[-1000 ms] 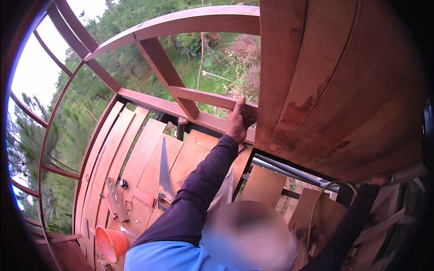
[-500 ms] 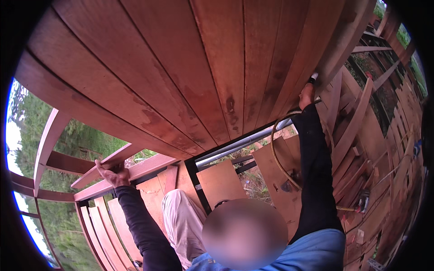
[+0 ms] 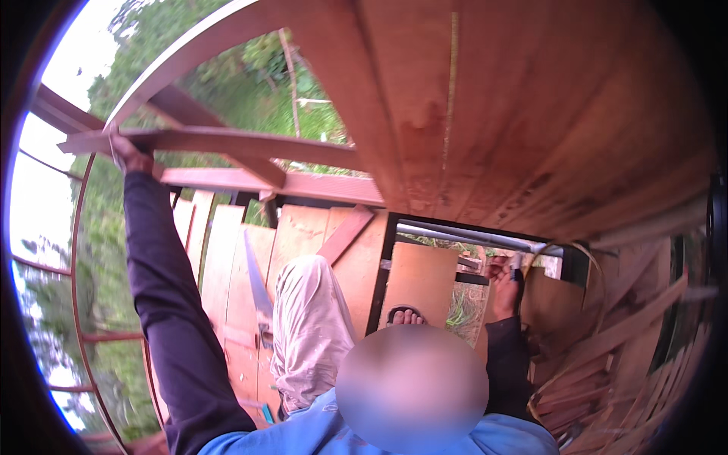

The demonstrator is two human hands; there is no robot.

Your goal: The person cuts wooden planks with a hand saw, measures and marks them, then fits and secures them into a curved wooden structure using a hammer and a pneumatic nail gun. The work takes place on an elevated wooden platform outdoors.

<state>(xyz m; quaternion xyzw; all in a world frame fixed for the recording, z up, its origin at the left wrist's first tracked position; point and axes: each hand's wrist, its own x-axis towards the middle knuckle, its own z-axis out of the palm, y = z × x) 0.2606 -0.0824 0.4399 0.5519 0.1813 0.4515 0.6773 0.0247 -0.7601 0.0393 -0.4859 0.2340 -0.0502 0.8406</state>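
Observation:
My left hand (image 3: 132, 155) is raised at the far left, wrapped round a reddish-brown wooden board (image 3: 250, 142) near its end. That board runs rightward to a large surface of joined wooden planks (image 3: 485, 106). Low on the right, my right hand (image 3: 503, 287) is below the planked surface, fingers curled. Something small and greyish shows at its fingertips; whether it is a held item or a finger covering is unclear. The hand is apart from the planks.
A handsaw (image 3: 258, 277) lies on floor boards beside my knee. A gap in the floor shows metal pipes (image 3: 455, 236) and grass. A yellowish hose (image 3: 599, 280) loops at right, near stacked timber (image 3: 584, 390). A curved wooden rail (image 3: 182, 57) rises at left.
The view has swung left. My left hand has moved outward along the board and closed on its end. My right hand has come down from the planks' right edge.

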